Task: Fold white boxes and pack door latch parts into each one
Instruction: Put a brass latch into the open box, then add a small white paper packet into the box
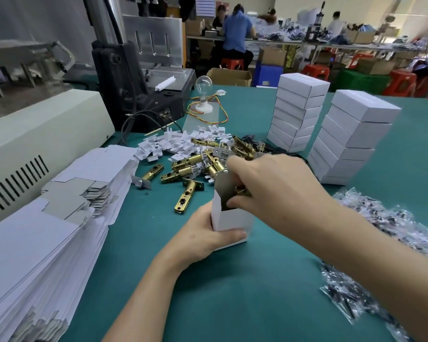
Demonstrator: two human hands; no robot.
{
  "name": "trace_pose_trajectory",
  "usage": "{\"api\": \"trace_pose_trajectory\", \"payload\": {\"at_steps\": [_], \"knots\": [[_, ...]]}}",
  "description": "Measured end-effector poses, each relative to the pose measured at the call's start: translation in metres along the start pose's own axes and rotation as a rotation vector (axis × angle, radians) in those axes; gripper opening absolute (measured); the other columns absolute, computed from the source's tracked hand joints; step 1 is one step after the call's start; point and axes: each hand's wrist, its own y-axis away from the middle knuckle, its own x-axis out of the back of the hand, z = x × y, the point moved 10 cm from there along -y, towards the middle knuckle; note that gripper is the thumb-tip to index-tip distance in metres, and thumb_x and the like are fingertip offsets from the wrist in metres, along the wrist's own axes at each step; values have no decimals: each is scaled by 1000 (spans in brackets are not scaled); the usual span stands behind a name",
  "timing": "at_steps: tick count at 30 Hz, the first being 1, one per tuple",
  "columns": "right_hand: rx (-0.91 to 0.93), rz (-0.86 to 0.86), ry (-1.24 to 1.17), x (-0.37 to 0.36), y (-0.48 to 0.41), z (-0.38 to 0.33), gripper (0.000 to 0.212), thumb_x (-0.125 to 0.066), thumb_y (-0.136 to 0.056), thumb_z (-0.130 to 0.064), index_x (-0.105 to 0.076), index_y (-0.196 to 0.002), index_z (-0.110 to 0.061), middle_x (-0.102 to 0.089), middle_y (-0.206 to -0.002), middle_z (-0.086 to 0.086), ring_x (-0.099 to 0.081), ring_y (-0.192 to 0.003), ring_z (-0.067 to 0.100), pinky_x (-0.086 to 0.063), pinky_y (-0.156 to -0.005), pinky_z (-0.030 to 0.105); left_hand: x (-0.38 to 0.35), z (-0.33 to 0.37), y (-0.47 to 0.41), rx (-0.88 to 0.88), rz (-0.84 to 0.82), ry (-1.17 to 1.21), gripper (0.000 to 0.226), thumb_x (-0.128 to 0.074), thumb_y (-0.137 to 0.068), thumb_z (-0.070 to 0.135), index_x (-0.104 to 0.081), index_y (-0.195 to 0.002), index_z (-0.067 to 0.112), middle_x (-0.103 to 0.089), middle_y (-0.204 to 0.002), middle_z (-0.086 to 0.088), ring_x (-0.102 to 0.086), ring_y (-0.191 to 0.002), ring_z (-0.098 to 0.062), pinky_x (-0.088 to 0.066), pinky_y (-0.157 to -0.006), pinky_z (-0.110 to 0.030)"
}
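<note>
Spread from seven to nine o'clock: flat white box blanks (47, 230). Standing at one o'clock: far stack (299, 112) and near stack (351, 137) of closed white boxes, contents hidden. Strewn at four o'clock: clear bags (376, 206) of small dark parts. Heaped at twelve o'clock: loose brass latches (203, 164). At centre, open white box (230, 220), upright, clasped low by left hand (200, 238), thumb along the front wall. Above its mouth, right hand (274, 183), fingers curled, pinching a brass latch (242, 191) partly inside. Probably loading; next, release, add remaining parts, tuck flap.
</note>
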Motion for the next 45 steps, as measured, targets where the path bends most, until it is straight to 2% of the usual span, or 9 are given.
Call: {"api": "trace_pose_trajectory", "payload": {"at_steps": [5, 9, 15, 20, 25, 31, 38, 43, 45], "knots": [[-21, -64, 13, -13, 4, 1, 16, -53, -103, -36, -55, -96, -21, -63, -98, -3, -57, -95, 25, -33, -63, 32, 0, -3, -1, 18, -1, 1, 44, -81, -83, 17, -65, -123, 21, -71, -120, -10, -66, -116, -29, -56, -93, -32], [31, -76, 19, -16, 6, -3, 29, -45, -106, -45, -68, -104, -27, -66, -104, -8, -57, -104, 19, -39, -66, 30, 1, -3, -2, 21, 2, 4, 39, -82, -81, 17, -67, -116, 27, -71, -116, -9, -68, -112, -27, -57, -93, -37], [-155, 482, -342, 30, 11, 82, 45, -55, -99, -51, -68, -74, -17, -59, -60, -7, -53, -58, 21, -44, -54, 34, -2, 1, 0, 14, -27, 5, 41, -83, -81, 19, -70, -113, 40, -73, -108, 13, -67, -103, -6, -55, -88, -23], [-399, -19, -135, -63, -27, 171, 29, -49, -107, -19, -71, -125, -16, -74, -120, 9, -65, -111, 34, -56, -87, 43, -3, 3, -1, 4, -26, 0, 39, -84, -80, 20, -70, -109, 44, -74, -104, 17, -67, -99, -2, -55, -88, -20], [-402, -165, -118, -110, -35, 183, 32, -60, -101, -23, -64, -132, -20, -70, -127, 9, -63, -117, 32, -55, -92, 42, -2, 4, -1, 17, -24, 5, 42, -83, -81, 15, -71, -107, 46, -74, -104, 19, -67, -98, 1, -54, -85, -17], [-158, 15, -257, -64, -94, 112, 32, -61, -101, -43, -75, -89, -16, -72, -83, 2, -65, -84, 26, -53, -71, 37, -8, 1, -2, 48, -57, 13, 39, -80, -86, 7, -69, -115, 30, -72, -104, 14, -65, -98, -2, -54, -86, -19], [253, -259, -185, -82, -197, -16, 39, -48, -104, -8, -63, -139, -18, -65, -136, 6, -58, -124, 27, -46, -97, 30, -11, -3, -5, 56, -73, 51, 35, -76, -84, 10, -65, -117, 15, -65, -100, 7, -60, -94, -8, -52, -84, -23], [433, -338, -5, -113, -235, -95, 36, -51, -100, -9, -65, -134, -9, -66, -131, 9, -60, -123, 32, -53, -98, 40, -5, -17, -8, 98, -11, 96, 39, -76, -84, 15, -71, -122, 22, -75, -114, 2, -70, -108, -13, -55, -95, -31], [449, -355, 66, -128, -245, -116, 27, -50, -99, -6, -67, -120, -4, -68, -117, 10, -64, -110, 34, -57, -77, 38, -3, -18, -8, 89, 3, 92, 40, -77, -87, 15, -71, -123, 33, -76, -122, 6, -70, -117, -12, -56, -101, -33]]}}
